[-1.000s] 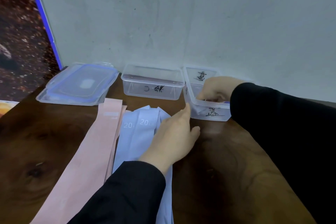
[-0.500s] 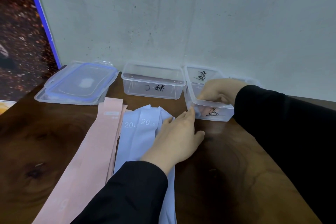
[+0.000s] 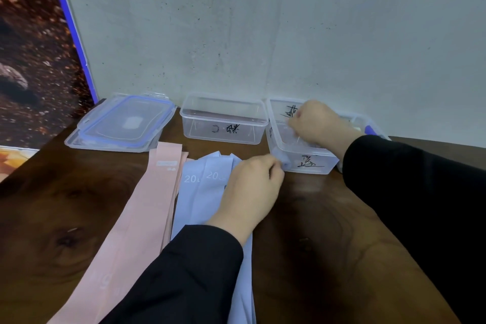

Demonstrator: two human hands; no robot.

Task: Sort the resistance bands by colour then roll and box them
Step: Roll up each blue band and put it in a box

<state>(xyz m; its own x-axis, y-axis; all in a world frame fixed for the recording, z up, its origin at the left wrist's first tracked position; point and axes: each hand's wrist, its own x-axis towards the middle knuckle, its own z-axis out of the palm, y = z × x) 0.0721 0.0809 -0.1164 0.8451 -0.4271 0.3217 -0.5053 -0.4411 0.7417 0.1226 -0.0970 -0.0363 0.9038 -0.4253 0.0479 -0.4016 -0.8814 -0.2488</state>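
Left hand [image 3: 249,189] grip: fingers curled over the far end of the blue bands [image 3: 200,200], fingertips right at the near-left corner of the right box [image 3: 302,163]; whether they pinch a band end or just press on it can't be told, a small blue blur sits at the fingertips against the box corner. Right hand [image 3: 313,121] grip: fingers curled down inside the right box, something pale blue shows through the clear wall under them, but what exactly it holds is not readable. Blue bands lie flat on the tabletop [image 3: 328,231], running from under the left hand back toward the camera beneath the black sleeve, "20" printed on two of them near the far end. Pink bands [image 3: 142,218] lie flat just beside the blue ones on their left, edges touching or overlapping, well apart from either grip. Middle box [image 3: 223,126] stands open against the wall, just left of the right box, black marker writing on its front. Both boxes are clear plastic. Stacked lids [image 3: 123,123] with blue seals sit further left on the tabletop, near the far end of the pink bands.
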